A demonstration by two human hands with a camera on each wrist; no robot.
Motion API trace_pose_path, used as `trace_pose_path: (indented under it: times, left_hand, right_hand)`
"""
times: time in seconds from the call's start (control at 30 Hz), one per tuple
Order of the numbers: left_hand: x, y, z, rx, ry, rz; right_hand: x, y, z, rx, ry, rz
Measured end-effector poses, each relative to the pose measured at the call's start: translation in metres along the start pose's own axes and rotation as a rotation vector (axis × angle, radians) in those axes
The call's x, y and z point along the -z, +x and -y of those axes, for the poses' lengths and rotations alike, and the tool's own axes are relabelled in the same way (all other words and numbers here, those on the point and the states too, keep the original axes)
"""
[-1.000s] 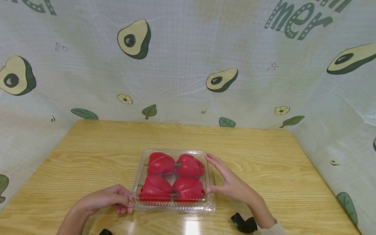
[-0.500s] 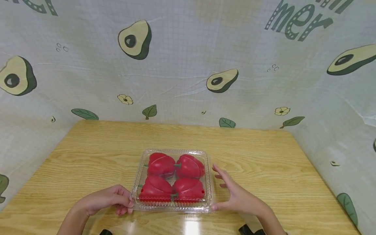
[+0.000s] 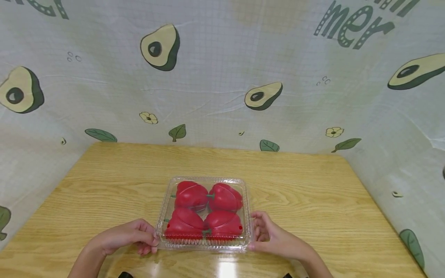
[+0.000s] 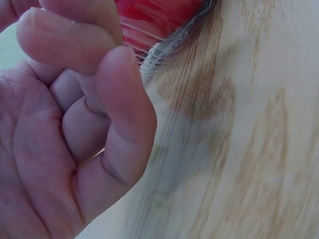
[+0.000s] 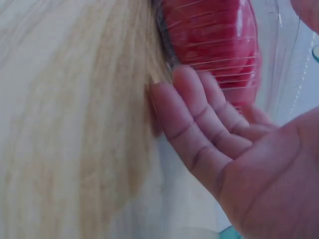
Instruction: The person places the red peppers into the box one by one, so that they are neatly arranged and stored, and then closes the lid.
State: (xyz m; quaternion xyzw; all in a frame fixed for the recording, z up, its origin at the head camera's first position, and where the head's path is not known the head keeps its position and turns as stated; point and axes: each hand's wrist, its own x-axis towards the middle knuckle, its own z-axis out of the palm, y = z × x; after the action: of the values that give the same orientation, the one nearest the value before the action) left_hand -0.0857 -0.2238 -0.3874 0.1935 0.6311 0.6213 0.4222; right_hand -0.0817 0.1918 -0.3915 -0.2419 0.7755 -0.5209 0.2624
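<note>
A clear plastic clamshell container (image 3: 203, 246) lies closed on the wooden table, with several red bell peppers (image 3: 222, 224) inside, their stems green. At its near left corner, my left hand (image 3: 133, 235) pinches the rim between thumb and bent fingers. On the opposite side, my right hand (image 3: 274, 237) has its thumb on the near right corner and its fingers bent against the right side. The right wrist view shows those fingertips (image 5: 187, 82) low by the container's ribbed wall. In the left wrist view, the left fingers hide part of the container (image 4: 164, 50).
Bare wood table (image 3: 306, 185) surrounds the container on the far side and at both sides. A pale cloth (image 3: 215, 69) printed with avocados hangs behind and along the sides. Parts of black wrist gear (image 3: 125, 275) show at the bottom edge.
My right hand has come down from the container's upper right edge to its near right corner, and its spread fingers have bent inward. The left hand and the container stay in place.
</note>
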Motion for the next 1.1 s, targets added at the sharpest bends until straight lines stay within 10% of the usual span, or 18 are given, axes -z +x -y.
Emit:
trace_pose_path:
  times: [0.43,1.1]
  left_hand:
    - [0.001,0.002,0.0,-0.012,-0.01,0.012]
    - [0.001,0.001,0.002,-0.024,-0.024,0.022]
  right_hand:
    - [0.004,0.003,-0.013,0.193,0.206,0.236]
    - [-0.005,0.008,-0.008,-0.005,0.432,0.211]
